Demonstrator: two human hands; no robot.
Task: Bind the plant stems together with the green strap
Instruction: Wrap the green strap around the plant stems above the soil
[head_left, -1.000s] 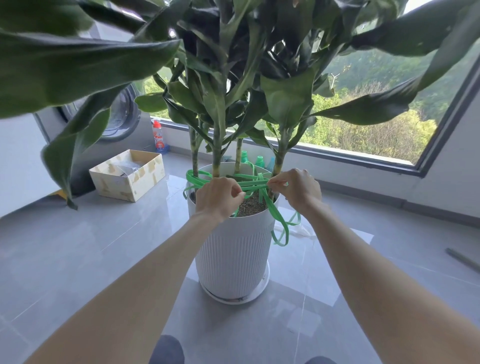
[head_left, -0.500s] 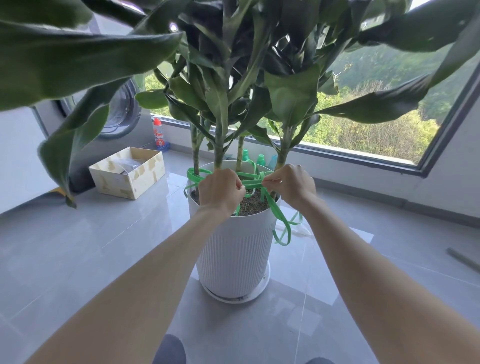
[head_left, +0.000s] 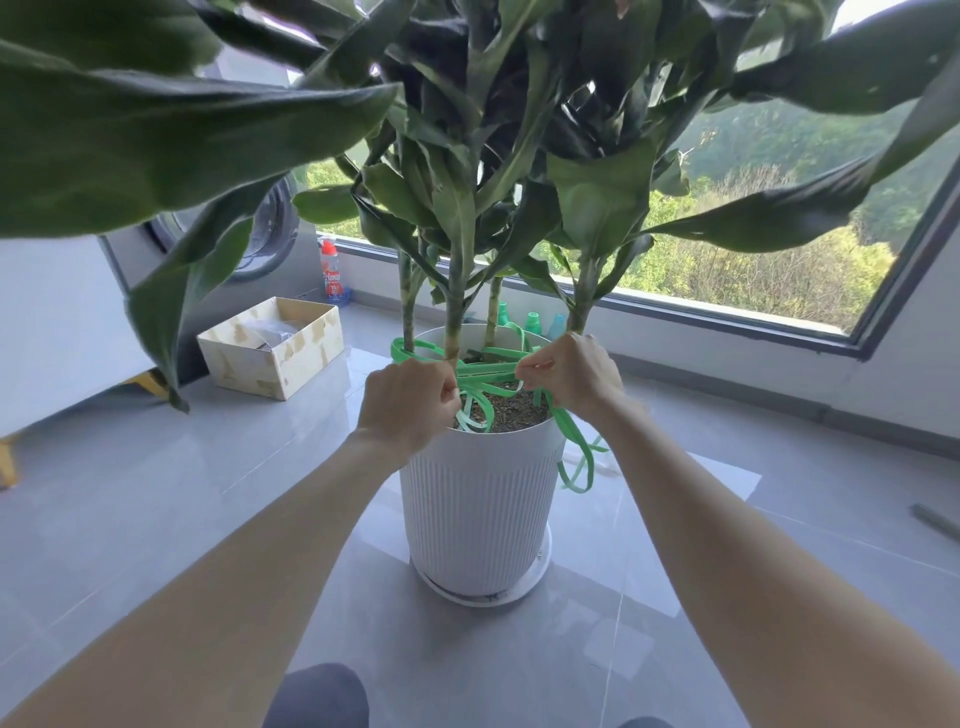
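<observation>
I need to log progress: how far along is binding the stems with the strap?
Done: the green strap loops around the stems above the white pot. In hand: the left hand and right hand each pinch strap strands at the front, apparently forming a knot. Left: pulling it snug; the strands look slack and a loose tail hangs over the pot's side.

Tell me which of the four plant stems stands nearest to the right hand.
The rightmost stem: it stands just behind the right hand, which holds the green strap. The other three stand further left.
</observation>
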